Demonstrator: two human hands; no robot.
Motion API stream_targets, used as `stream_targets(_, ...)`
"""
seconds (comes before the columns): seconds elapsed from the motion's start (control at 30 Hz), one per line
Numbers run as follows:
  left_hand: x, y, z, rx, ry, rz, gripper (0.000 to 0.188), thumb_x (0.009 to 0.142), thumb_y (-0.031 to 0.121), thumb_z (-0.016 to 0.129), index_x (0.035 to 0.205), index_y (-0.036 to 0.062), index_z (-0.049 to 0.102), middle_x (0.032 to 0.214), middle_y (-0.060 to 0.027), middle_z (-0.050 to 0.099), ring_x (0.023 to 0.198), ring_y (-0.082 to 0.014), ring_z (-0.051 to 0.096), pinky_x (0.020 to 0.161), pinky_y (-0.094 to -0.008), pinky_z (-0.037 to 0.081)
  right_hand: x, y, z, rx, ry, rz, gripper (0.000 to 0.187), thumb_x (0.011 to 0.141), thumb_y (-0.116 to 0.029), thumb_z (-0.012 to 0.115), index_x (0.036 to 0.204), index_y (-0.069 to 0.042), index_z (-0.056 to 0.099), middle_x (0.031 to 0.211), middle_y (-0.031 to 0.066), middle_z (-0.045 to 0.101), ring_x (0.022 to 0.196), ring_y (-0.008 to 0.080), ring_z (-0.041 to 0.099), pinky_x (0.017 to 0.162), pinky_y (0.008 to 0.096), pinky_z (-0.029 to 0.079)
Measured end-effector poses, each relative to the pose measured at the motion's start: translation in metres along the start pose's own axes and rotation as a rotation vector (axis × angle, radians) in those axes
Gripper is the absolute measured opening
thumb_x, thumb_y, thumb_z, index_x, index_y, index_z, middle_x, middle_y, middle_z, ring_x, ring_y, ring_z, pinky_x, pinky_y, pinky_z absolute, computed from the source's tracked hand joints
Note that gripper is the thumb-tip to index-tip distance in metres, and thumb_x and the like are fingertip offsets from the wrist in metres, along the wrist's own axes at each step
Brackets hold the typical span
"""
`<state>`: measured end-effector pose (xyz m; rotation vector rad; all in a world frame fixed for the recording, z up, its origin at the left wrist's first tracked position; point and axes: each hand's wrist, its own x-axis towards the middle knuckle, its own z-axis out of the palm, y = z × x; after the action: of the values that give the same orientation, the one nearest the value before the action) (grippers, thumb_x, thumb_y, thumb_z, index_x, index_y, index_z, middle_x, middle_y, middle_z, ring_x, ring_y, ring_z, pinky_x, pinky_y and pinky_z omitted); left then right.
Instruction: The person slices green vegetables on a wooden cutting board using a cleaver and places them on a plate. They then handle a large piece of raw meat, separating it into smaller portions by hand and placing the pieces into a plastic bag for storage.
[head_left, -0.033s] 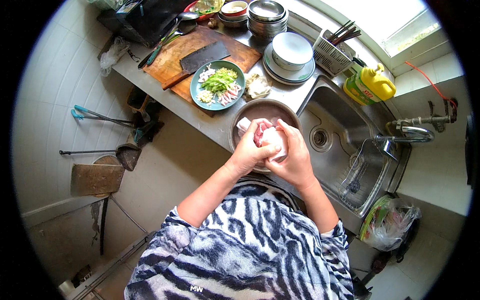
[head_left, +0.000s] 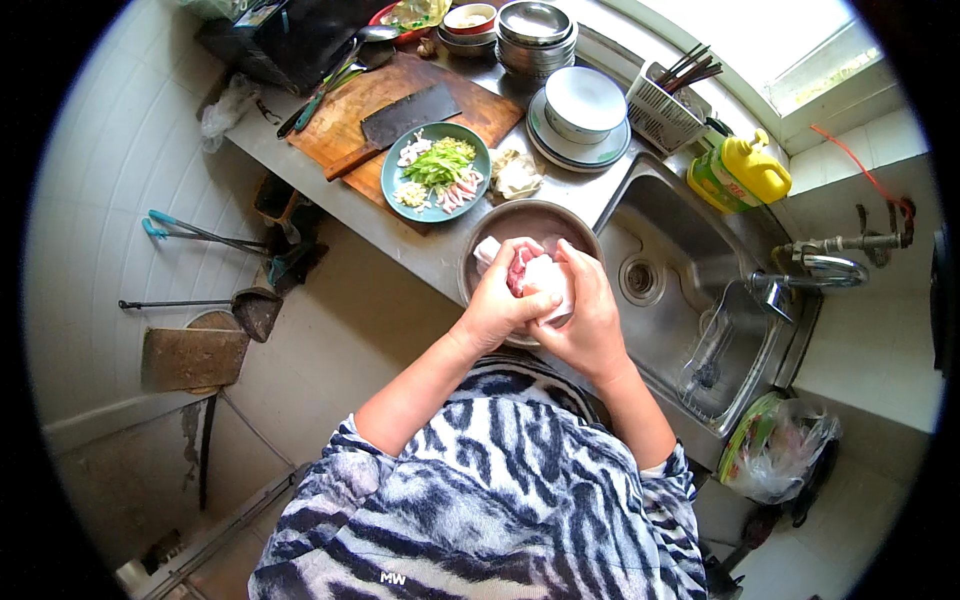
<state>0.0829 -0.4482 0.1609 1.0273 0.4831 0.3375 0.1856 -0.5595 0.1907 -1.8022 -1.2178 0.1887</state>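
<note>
Both hands grip a piece of raw meat (head_left: 551, 280), red on one side and pale with fat on the other. My left hand (head_left: 497, 303) curls round its left side, and my right hand (head_left: 592, 318) wraps its right side; the thumbs come close together on the near side. The meat is held over a round metal basin (head_left: 468, 250) at the counter's front edge. Another pale end of meat (head_left: 487, 250) sticks out beyond my left fingers; whether it belongs to the same piece I cannot tell. My hands hide much of the basin's inside.
Beyond the basin, a teal plate (head_left: 400, 200) of chopped vegetables overlaps a wooden board (head_left: 490, 105) bearing a cleaver (head_left: 412, 113). Stacked dishes (head_left: 585, 100) stand behind. Right of the basin lies a steel sink (head_left: 625, 225) with a faucet (head_left: 835, 268) and a yellow jug (head_left: 745, 172).
</note>
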Motion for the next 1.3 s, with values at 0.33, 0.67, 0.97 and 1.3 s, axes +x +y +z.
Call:
stream_targets(0.33, -0.006, -0.008, -0.004, 0.127, 0.054, 0.031, 0.059, 0.073, 0.023, 0.082, 0.117, 0.0073, 0.045, 0.103, -0.005, 0.053, 0.093, -0.0115, 0.054, 0.082, -0.0269, 0.049, 0.002, 0.013, -0.004, -0.034, -0.214, -0.042, 0.058, 0.065, -0.021, 0.074, 0.115, 0.001, 0.054, 0.108, 0.0211, 0.058, 0.103, 0.039, 0.057, 0.09, 0.044, 0.048)
stream_targets(0.67, 0.061, -0.022, -0.038, 0.849, 0.188, -0.399, 0.055, 0.078, 0.049, 0.067, 0.101, 0.0, 0.057, 0.086, -0.013, 0.065, 0.071, -0.0193, 0.064, 0.063, -0.0305, 0.051, 0.006, 0.106, 0.048, 0.622, -0.429, 0.563, 0.045, 0.085, -0.032, 0.066, 0.119, -0.003, 0.059, 0.105, 0.0112, 0.065, 0.098, 0.0217, 0.063, 0.084, 0.0319, 0.05)
stream_targets(0.97, 0.101, -0.027, -0.042, 1.101, 0.093, -0.382, 0.06, 0.089, 0.054, 0.048, 0.104, 0.0003, 0.068, 0.11, -0.0224, 0.067, 0.105, -0.0339, 0.064, 0.091, -0.0421, 0.048, 0.01, 0.137, 0.065, 1.118, -0.322, 0.779, 0.045, 0.096, -0.04, 0.05, 0.128, -0.009, 0.052, 0.111, 0.0078, 0.06, 0.098, 0.0208, 0.062, 0.073, 0.04, 0.058)
stream_targets(1.3, 0.077, -0.045, -0.066, 0.958, 0.13, -0.067, 0.067, 0.078, 0.051, 0.068, 0.122, 0.0011, 0.059, 0.115, -0.024, 0.064, 0.109, -0.0348, 0.062, 0.094, -0.0418, 0.046, 0.014, 0.12, 0.059, 0.847, -0.203, 0.983, 0.051, 0.097, -0.049, 0.048, 0.124, -0.007, 0.056, 0.103, 0.0093, 0.061, 0.081, 0.0184, 0.061, 0.061, 0.0323, 0.058)
